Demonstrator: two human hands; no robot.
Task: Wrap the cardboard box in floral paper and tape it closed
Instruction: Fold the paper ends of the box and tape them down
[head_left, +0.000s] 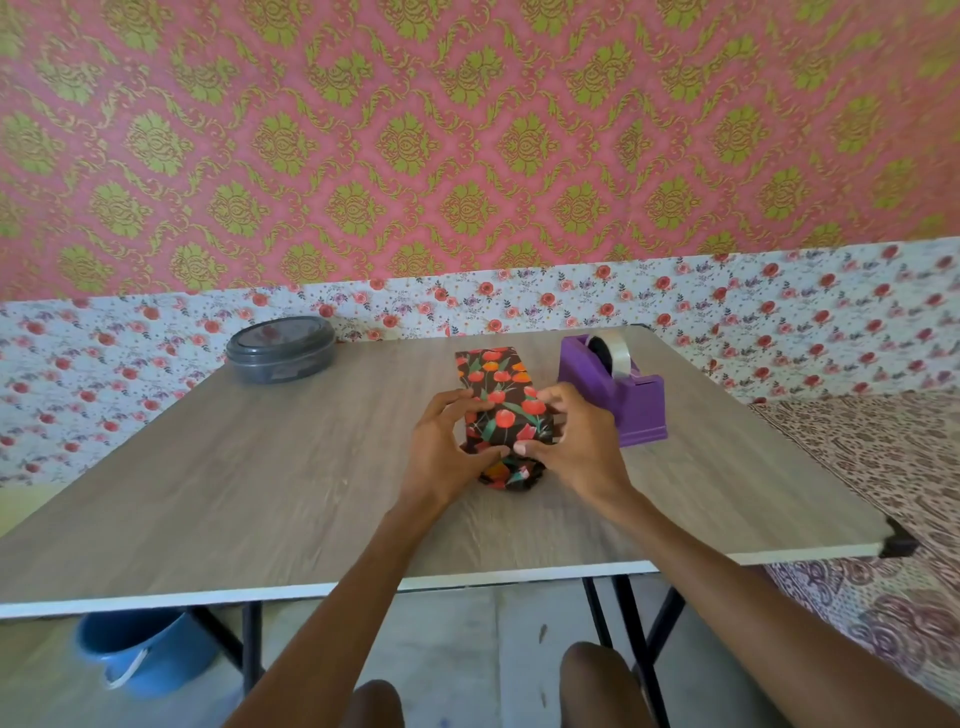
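Box (493, 384) in floral paper (511, 475), frame centre on table (260, 467): left hand (441, 449) and right hand (576, 441) curled fingers around its near end, apparently folding loose paper; tape dispenser (623, 400) stood close right, handy.

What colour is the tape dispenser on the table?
Purple plastic tape dispenser, seen best in the head view.

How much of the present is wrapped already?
Paper already covers the top and sides. Left hand and right hand grip the near end, where the flaps look crumpled, not flat. Left to do: tape from the dispenser. The far end is hidden.
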